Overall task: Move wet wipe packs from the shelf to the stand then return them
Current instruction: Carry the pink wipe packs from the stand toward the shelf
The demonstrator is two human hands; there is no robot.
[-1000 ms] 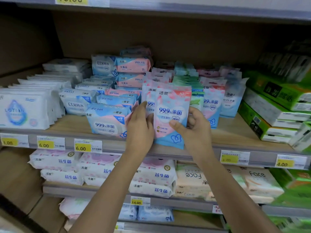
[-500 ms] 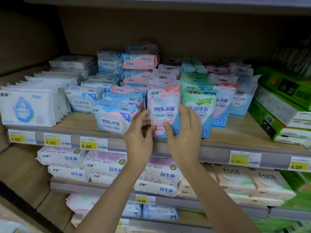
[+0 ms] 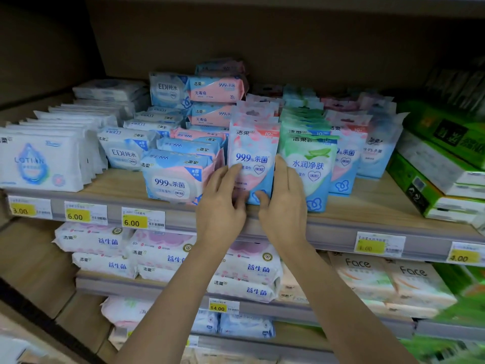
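Note:
A pink and blue wet wipe pack [image 3: 252, 156] stands upright on the wooden shelf [image 3: 367, 206], at the front of a row of like packs. My left hand [image 3: 221, 206] presses its left edge and my right hand [image 3: 284, 203] presses its right edge. Both hands' fingers wrap the pack's lower part. A green wet wipe pack [image 3: 311, 166] stands right beside it, touching my right hand's back.
Larger blue and pink wipe packs [image 3: 173, 179] lie stacked to the left, white lotion tissue packs [image 3: 39, 161] at far left. Green boxes [image 3: 441, 179] sit at the right. Price tags [image 3: 143, 220] line the shelf edge. Lower shelves hold more packs [image 3: 246, 274].
Both hands have pushed the pink and blue pack back from the shelf's front edge into its row and lowered it until it stands on the shelf.

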